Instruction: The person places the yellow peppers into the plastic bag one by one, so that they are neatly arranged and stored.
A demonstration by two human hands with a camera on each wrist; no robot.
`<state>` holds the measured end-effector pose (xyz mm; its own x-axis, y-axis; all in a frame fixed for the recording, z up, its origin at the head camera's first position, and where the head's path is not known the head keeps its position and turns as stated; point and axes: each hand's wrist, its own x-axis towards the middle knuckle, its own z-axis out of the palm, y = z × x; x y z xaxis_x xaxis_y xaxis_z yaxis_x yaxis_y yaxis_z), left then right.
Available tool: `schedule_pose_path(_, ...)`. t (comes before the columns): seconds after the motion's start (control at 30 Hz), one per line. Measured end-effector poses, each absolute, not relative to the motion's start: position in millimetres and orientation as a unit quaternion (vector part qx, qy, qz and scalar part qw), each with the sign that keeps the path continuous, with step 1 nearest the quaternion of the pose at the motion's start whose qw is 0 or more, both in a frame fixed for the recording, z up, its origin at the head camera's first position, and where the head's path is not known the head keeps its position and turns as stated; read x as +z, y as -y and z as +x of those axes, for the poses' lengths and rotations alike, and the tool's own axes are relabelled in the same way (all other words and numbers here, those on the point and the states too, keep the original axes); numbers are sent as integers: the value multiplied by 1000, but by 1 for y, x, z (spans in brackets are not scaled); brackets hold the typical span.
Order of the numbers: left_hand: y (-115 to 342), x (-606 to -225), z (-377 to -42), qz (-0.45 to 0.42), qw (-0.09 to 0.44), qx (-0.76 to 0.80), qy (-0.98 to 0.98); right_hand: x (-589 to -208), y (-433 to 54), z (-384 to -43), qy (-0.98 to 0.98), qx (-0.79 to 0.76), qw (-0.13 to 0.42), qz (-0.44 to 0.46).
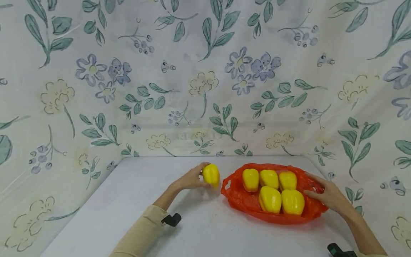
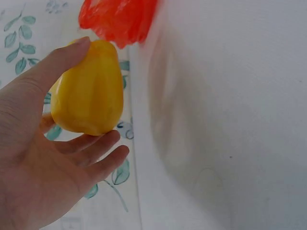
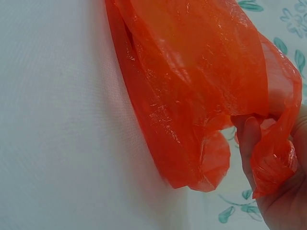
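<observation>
My left hand (image 1: 192, 177) grips a yellow bell pepper (image 1: 211, 175) between thumb and fingers, just left of the bag. In the left wrist view the pepper (image 2: 88, 91) looks glossy and is held clear of the table. A red plastic bag (image 1: 244, 205) lies spread open on the right, with several yellow bell peppers (image 1: 270, 199) in it. At the bag's right end my right hand (image 1: 332, 195) holds its edge. The right wrist view shows the thin red plastic (image 3: 192, 96) bunched by the thumb, and the bag hides some of the fingers.
The white table (image 1: 106, 210) reaches back to a curtain (image 1: 179, 117) printed with leaves and flowers, which also rises on both sides. Black wrist devices sit at the left cuff (image 1: 172, 219) and at the right forearm (image 1: 340, 250).
</observation>
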<state>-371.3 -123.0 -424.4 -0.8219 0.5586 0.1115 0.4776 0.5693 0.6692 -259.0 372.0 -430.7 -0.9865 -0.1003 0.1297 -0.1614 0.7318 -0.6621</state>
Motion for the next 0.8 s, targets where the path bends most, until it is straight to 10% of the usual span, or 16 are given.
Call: schedule_pose_path(0.8, 92, -379, -352, 342, 10, 361, -867, -427, -370, -260, 938, 345, -1, 46)
